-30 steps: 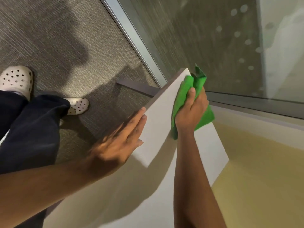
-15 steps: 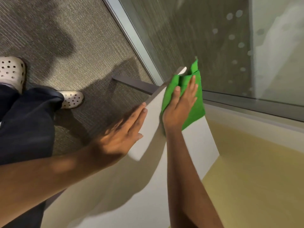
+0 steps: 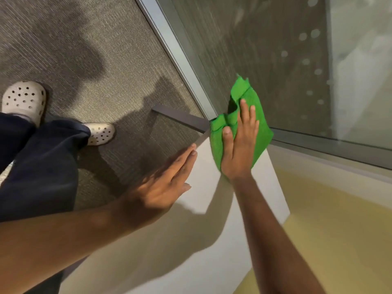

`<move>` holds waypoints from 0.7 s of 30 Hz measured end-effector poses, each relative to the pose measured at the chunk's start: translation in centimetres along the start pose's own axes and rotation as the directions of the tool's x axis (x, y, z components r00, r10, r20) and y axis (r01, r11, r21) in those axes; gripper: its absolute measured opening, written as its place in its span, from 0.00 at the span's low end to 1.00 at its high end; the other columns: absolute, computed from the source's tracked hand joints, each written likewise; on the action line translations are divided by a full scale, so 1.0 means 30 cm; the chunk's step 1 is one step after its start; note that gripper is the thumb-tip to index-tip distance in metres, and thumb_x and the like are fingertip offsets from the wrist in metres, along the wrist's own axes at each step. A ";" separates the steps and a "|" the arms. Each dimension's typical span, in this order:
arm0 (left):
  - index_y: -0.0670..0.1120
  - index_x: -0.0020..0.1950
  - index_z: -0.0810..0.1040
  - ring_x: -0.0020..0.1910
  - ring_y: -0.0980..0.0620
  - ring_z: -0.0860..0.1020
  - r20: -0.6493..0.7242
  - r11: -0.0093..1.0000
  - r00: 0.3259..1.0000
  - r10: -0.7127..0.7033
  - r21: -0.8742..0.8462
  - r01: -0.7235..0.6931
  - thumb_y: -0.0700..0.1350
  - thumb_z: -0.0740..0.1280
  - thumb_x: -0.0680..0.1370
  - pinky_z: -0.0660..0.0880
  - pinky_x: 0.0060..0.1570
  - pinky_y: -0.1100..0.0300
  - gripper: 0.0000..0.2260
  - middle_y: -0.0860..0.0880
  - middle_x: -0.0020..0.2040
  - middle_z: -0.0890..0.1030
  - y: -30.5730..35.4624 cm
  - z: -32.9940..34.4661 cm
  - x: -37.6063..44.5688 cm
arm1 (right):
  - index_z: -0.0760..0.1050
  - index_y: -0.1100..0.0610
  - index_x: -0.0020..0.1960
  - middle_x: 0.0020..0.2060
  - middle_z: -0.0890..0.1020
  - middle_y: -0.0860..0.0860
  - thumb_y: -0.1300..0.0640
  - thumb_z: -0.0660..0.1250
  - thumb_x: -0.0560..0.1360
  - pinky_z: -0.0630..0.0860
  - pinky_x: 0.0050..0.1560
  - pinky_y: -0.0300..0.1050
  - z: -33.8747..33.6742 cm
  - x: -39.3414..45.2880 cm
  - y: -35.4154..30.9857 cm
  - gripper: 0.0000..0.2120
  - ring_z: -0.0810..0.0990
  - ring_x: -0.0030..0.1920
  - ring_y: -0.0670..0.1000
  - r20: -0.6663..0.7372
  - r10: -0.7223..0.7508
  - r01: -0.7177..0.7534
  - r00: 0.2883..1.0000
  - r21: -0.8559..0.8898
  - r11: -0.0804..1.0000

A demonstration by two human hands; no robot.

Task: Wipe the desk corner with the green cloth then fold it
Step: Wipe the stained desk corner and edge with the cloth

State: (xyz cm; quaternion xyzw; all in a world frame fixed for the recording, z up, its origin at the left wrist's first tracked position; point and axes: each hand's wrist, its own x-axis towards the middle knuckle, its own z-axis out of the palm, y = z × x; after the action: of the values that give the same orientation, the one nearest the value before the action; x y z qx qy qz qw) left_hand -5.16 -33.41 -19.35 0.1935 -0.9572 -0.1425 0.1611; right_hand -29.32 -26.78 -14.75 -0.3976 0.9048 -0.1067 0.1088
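Two pale perforated clogs [image 3: 24,99] and dark trouser legs [image 3: 40,164] stand on grey carpet [image 3: 89,60] at the far left, seen from above by a head-worn camera. To their right, a dark bar [image 3: 180,120] runs from the carpet toward the worktop's corner. The left hand [image 3: 163,183] lies flat and open along the near edge of the white worktop [image 3: 212,262], fingers extended and together, palm down, gripping nothing; its outline is slightly blurred. A broad shadow of the arm falls across the worktop surface below it. Just right of that hand, the right hand [image 3: 239,145] is spread open, palm pressed down on the green cloth [image 3: 261,132], which lies bunched over the far corner of the worktop. The fingers [image 3: 246,111] rest on top of the cloth rather than closing around it, and the thumb [image 3: 228,134] lies along the cloth's left side. One rumpled end of the cloth rises beyond the fingertips, against the glass partition [image 3: 286,49] that borders the worktop; whether it touches the glass cannot be told. The partition's metal frame [image 3: 167,39] slants down from the top centre toward the corner. At the far right, a yellowish surface [image 3: 339,230] lies beside the worktop's right edge, below the partition's lower rail.
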 end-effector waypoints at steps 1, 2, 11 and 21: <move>0.40 0.87 0.63 0.87 0.54 0.60 0.003 1.000 1.000 -0.008 0.000 0.008 0.60 0.61 0.89 0.58 0.83 0.57 0.33 0.46 0.88 0.63 0.001 0.002 0.000 | 0.63 0.49 0.82 0.83 0.66 0.48 0.44 0.49 0.87 0.51 0.84 0.66 -0.009 0.026 0.008 0.25 0.53 0.87 0.56 0.011 -0.071 0.071 0.997 -0.023 0.997; 0.41 0.87 0.63 0.88 0.55 0.58 0.018 0.999 0.999 -0.028 -0.020 0.029 0.61 0.61 0.89 0.62 0.79 0.58 0.33 0.47 0.89 0.63 0.005 0.001 0.001 | 0.71 0.55 0.78 0.78 0.73 0.52 0.46 0.51 0.87 0.55 0.83 0.67 -0.017 0.043 0.015 0.25 0.58 0.85 0.59 0.030 -0.168 0.169 0.985 -0.056 0.984; 0.39 0.83 0.69 0.83 0.50 0.62 0.232 0.935 0.971 -0.051 -0.330 0.128 0.51 0.65 0.85 0.46 0.82 0.67 0.29 0.42 0.84 0.71 0.009 -0.039 0.057 | 0.76 0.59 0.52 0.43 0.79 0.59 0.38 0.48 0.85 0.69 0.58 0.56 -0.078 0.232 0.053 0.28 0.74 0.47 0.58 0.374 -0.660 0.743 0.651 -0.140 0.654; 0.29 0.79 0.71 0.81 0.37 0.72 0.311 0.868 0.950 0.011 -0.475 0.146 0.43 0.75 0.82 0.58 0.85 0.58 0.30 0.31 0.81 0.71 -0.027 -0.111 0.098 | 0.81 0.60 0.60 0.67 0.79 0.58 0.52 0.63 0.78 0.67 0.75 0.63 -0.029 0.149 -0.037 0.17 0.75 0.72 0.63 -0.020 -0.012 0.009 1.000 -0.120 0.993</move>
State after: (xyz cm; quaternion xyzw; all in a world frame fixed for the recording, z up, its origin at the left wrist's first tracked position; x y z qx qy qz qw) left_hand -6.26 -36.05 -15.85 0.1556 -0.8950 -0.4149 0.0509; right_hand -31.75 -30.75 -14.11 -0.4069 0.9087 -0.0568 0.0746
